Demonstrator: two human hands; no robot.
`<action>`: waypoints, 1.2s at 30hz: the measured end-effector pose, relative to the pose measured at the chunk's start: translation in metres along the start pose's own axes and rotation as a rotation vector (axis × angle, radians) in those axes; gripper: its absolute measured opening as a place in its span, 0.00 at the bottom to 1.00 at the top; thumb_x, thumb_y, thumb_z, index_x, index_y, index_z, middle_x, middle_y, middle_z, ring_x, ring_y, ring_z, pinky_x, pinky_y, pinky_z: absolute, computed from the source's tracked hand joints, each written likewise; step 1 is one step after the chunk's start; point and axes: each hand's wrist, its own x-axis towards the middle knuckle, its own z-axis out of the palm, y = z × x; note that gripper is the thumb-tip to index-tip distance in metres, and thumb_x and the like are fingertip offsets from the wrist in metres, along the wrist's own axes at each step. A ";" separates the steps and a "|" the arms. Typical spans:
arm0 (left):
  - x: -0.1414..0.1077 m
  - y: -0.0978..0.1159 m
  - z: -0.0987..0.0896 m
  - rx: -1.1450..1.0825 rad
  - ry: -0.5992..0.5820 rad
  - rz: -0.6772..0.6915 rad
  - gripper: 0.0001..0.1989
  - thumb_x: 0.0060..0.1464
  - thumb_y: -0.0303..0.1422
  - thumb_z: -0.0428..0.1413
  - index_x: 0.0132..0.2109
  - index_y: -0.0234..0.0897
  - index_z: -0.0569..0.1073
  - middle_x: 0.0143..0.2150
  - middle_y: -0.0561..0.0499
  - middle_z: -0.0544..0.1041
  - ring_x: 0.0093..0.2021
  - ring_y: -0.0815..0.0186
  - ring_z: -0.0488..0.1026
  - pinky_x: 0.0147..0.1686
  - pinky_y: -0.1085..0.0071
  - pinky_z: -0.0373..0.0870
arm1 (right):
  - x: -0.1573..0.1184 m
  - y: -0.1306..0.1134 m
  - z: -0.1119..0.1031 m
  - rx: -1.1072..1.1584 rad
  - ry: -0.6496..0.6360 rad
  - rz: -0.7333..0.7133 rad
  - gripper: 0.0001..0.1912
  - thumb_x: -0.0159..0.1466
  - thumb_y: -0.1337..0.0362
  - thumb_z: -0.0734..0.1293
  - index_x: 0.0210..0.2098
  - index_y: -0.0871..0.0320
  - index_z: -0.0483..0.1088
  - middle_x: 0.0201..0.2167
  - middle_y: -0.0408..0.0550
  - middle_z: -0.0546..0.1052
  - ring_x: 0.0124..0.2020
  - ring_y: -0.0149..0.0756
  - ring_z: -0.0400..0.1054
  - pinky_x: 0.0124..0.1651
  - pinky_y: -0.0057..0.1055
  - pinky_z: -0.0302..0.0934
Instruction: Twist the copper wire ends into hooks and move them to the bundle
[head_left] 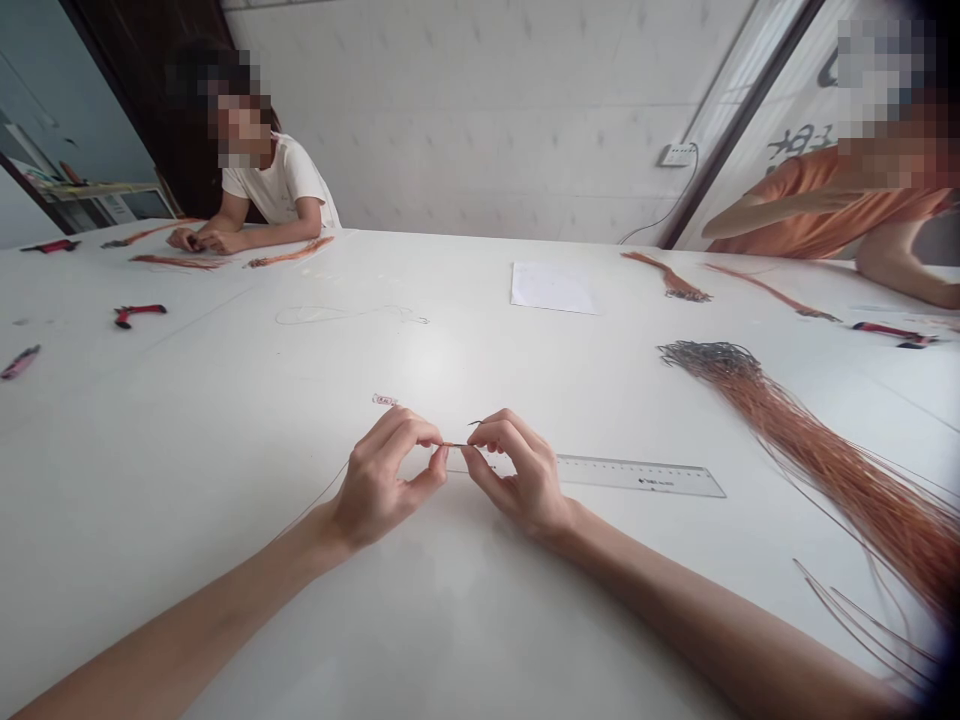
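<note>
One thin wire [454, 445] is pinched by the left hand [379, 482] and the right hand [523, 478]. A big bunch of wires [825, 470] is left lying at right, past a ruler [641, 477].

Thin wire [454, 445] pinched between the fingers [420, 432] of both hands: gripped stretch hidden, gauge too fine to tell. Small printed tag [385, 399] on the counter [187, 450]: lettering too small to read. Ruler [637, 476]: scale unreadable. Orange wire bundle [847, 490]: cut off by right edge.
</note>
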 end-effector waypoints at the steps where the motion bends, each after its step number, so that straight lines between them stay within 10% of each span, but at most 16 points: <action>1: 0.000 0.000 0.000 -0.001 -0.001 -0.001 0.08 0.52 0.19 0.52 0.32 0.36 0.65 0.26 0.55 0.67 0.28 0.71 0.65 0.27 0.72 0.66 | 0.000 0.000 0.000 0.002 0.001 0.000 0.08 0.59 0.75 0.62 0.31 0.56 0.59 0.24 0.41 0.64 0.24 0.26 0.58 0.25 0.25 0.56; 36: 0.000 -0.001 0.001 0.011 -0.014 -0.002 0.08 0.52 0.20 0.53 0.33 0.36 0.64 0.26 0.55 0.67 0.28 0.71 0.64 0.27 0.72 0.66 | 0.000 0.000 0.001 -0.012 -0.005 0.011 0.07 0.60 0.74 0.62 0.30 0.56 0.60 0.23 0.41 0.65 0.24 0.27 0.58 0.24 0.25 0.56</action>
